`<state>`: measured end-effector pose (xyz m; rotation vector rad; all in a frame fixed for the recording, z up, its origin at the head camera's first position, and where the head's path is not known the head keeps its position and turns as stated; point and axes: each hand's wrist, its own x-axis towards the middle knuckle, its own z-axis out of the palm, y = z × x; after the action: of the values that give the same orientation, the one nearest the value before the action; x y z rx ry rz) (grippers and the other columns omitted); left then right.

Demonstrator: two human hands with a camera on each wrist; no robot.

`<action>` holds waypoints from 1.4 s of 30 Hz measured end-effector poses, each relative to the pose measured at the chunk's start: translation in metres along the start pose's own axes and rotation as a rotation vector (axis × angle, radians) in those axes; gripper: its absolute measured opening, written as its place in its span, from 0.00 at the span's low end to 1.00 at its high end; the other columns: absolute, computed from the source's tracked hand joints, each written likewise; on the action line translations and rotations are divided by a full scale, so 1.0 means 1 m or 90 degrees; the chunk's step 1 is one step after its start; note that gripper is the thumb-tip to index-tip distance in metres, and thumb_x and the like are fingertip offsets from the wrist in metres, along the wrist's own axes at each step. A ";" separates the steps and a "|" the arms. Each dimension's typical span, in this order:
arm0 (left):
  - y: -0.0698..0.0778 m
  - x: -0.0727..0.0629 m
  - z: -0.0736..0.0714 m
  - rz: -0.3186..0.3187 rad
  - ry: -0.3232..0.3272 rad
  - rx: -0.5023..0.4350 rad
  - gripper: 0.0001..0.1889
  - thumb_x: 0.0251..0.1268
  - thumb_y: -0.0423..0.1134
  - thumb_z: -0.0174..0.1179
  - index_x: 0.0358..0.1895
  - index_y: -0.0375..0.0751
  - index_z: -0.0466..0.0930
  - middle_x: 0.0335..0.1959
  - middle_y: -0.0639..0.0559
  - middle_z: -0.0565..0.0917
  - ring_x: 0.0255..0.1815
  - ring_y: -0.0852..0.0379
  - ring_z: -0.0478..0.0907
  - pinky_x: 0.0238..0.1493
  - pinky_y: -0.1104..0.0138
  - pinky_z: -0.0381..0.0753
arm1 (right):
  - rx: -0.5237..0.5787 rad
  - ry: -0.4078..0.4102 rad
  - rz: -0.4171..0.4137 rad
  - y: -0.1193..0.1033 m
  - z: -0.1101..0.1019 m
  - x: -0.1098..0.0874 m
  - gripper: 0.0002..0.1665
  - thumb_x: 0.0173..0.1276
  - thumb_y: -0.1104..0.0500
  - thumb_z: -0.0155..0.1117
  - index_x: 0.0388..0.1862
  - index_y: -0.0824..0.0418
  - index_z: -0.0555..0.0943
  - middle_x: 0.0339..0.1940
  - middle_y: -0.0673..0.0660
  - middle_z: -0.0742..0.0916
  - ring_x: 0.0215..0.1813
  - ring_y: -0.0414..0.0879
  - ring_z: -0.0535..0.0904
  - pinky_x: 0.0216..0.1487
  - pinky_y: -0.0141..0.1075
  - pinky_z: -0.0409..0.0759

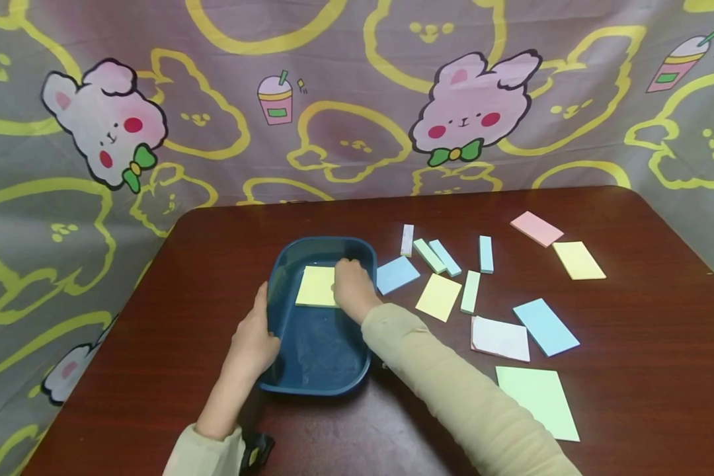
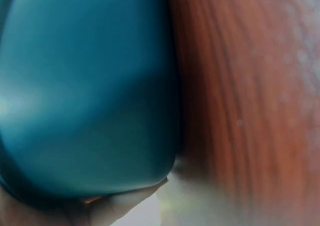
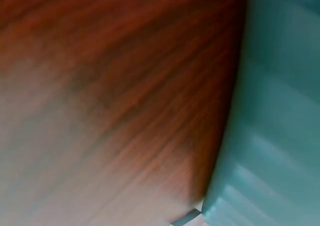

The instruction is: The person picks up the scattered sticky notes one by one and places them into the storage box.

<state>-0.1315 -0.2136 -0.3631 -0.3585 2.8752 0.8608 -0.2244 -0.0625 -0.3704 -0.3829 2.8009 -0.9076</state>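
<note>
A dark blue plastic bin (image 1: 318,354) stands on the table, and its outer wall (image 2: 90,85) fills much of the left wrist view. My left hand (image 1: 251,340) grips the bin's left side, thumb over the rim. Inside the bin, toward its far end, lies a yellow sticky note pad (image 1: 315,287). My right hand (image 1: 354,288) reaches over the right rim with curled fingers and holds the pad's right edge; the fingertips are hidden. In the right wrist view, only the bin's side (image 3: 280,126) and the tabletop show.
Right of the bin lie a blue pad (image 1: 397,274), a yellow pad (image 1: 439,297), a white pad (image 1: 500,338), a larger blue pad (image 1: 546,326), a green pad (image 1: 538,402), a pink pad (image 1: 536,229) and several narrow strips (image 1: 486,254). A patterned cloth (image 1: 345,86) hangs behind the table.
</note>
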 end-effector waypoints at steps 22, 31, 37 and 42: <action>0.002 0.000 0.004 0.003 -0.010 -0.008 0.44 0.55 0.22 0.48 0.76 0.37 0.39 0.67 0.25 0.64 0.23 0.48 0.69 0.24 0.62 0.66 | 0.044 -0.007 0.066 -0.001 -0.001 0.001 0.33 0.72 0.53 0.54 0.67 0.75 0.64 0.66 0.73 0.68 0.62 0.64 0.72 0.61 0.50 0.74; 0.001 0.002 0.004 0.001 -0.003 0.003 0.44 0.54 0.22 0.49 0.76 0.36 0.40 0.67 0.25 0.64 0.35 0.41 0.75 0.29 0.59 0.71 | 0.076 0.005 0.041 -0.004 -0.006 -0.004 0.33 0.71 0.53 0.54 0.67 0.72 0.64 0.65 0.72 0.69 0.65 0.63 0.69 0.64 0.51 0.70; 0.001 0.001 0.003 -0.002 -0.007 -0.001 0.45 0.54 0.22 0.49 0.76 0.37 0.39 0.67 0.25 0.64 0.31 0.43 0.74 0.27 0.61 0.69 | 0.082 -0.021 0.017 -0.007 -0.025 -0.020 0.31 0.71 0.56 0.53 0.69 0.70 0.63 0.66 0.72 0.69 0.64 0.63 0.70 0.64 0.51 0.70; 0.000 0.000 0.001 -0.009 -0.010 0.000 0.45 0.53 0.22 0.49 0.76 0.38 0.38 0.67 0.25 0.63 0.27 0.46 0.72 0.25 0.62 0.67 | 0.085 -0.036 0.001 -0.002 -0.051 -0.033 0.30 0.70 0.57 0.53 0.69 0.67 0.65 0.66 0.69 0.70 0.60 0.59 0.74 0.60 0.49 0.73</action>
<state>-0.1317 -0.2128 -0.3641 -0.3694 2.8548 0.8577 -0.2047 -0.0259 -0.3256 -0.3812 2.6707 -1.0587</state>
